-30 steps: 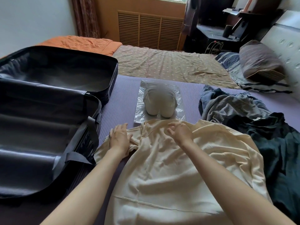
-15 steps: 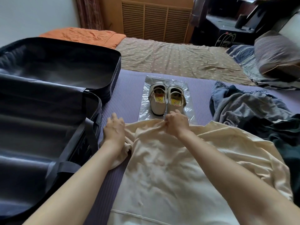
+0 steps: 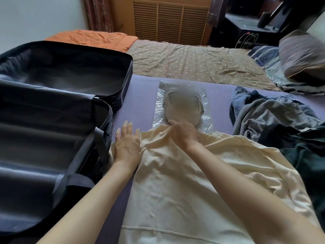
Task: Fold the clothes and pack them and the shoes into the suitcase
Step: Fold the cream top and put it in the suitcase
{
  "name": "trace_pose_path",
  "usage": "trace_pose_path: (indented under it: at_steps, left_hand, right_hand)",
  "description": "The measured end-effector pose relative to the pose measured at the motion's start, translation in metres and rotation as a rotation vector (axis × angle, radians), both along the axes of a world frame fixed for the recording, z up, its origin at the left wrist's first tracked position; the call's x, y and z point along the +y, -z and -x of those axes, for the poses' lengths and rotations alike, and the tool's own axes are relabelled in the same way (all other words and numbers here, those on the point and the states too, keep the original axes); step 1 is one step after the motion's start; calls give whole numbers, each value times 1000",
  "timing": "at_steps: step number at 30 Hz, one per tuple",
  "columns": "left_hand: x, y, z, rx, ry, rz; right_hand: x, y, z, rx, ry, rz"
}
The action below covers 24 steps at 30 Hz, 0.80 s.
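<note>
An open suitcase (image 3: 52,103) is laid left of the fingers. A cream shirt (image 3: 175,182) is spread beneath them: its top edge is pinched by the right hand (image 3: 183,133), its left side pressed by the flat, straight-fingered left hand (image 3: 126,145). Shoes (image 3: 182,110) are set just beyond

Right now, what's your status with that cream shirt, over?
Left hand flat on cream shirt; right hand pinching its top edge. Shirt unfolded, suitcase open. Shoes lie just beyond, not blocking.
</note>
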<state>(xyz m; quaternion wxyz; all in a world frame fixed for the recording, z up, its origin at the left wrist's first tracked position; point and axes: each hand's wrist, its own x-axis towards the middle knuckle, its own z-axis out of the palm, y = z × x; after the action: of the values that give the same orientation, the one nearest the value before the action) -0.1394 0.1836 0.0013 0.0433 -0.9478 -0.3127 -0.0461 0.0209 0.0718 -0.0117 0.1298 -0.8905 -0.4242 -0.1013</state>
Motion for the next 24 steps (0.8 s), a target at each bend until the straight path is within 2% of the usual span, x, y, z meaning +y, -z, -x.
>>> trace_pose_path:
  at_steps: [4,6,8,12,14,16,19,22,24]
  left_hand:
    - [-29,25,21,-192,209,188]
    - [-40,36,28,-30,250,220]
    - [-45,45,34,80,281,215]
    - [-44,53,41,152,286,194]
    - [-42,50,38,160,320,254]
    - [-45,42,33,102,327,268]
    - [-48,29,23,-96,325,297]
    - [-48,17,2,-249,353,325]
    - [-48,12,-14,-226,368,324]
  right_hand:
    - [-38,14,22,-34,-87,-138]
    - [-62,23,36,-57,-121,-105]
    - [-85,29,46,-71,-147,22]
    - [-121,27,46,193,-149,426]
    - [-133,28,38,233,-112,462]
    - [-137,24,37,244,-117,457]
    - [-138,12,36,335,-128,324]
    - [-148,6,13,187,16,66]
    - [-160,-2,-12,104,195,19]
